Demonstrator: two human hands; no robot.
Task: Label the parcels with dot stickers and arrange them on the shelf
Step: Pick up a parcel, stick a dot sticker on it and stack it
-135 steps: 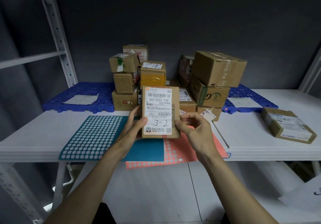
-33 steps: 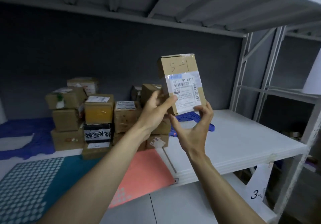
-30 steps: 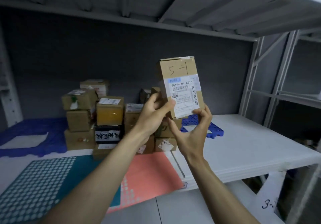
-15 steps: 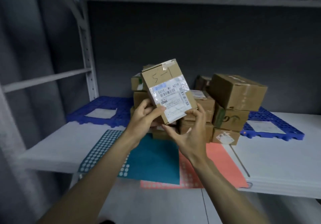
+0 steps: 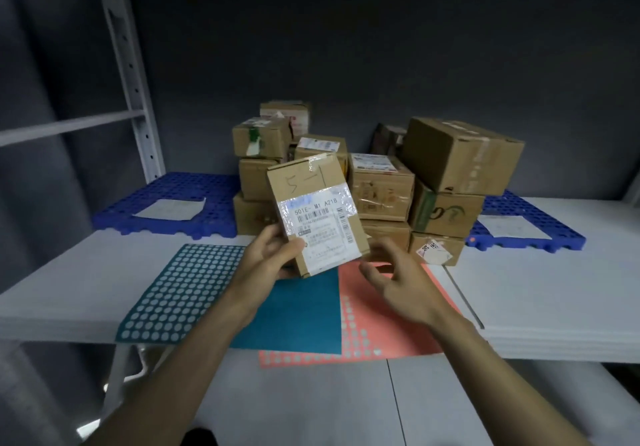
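Head view: my left hand [image 5: 273, 258] grips a small parcel [image 5: 317, 211] by its lower left corner, thumb on the front, and holds it tilted above the teal sticker sheet [image 5: 221, 293]. My right hand [image 5: 398, 283] is just right of the parcel, not touching it, fingers loose and half spread over the pink sticker sheet [image 5: 377, 324]. Behind the parcel, the box pile [image 5: 446, 182] sits on the white shelf [image 5: 554, 289].
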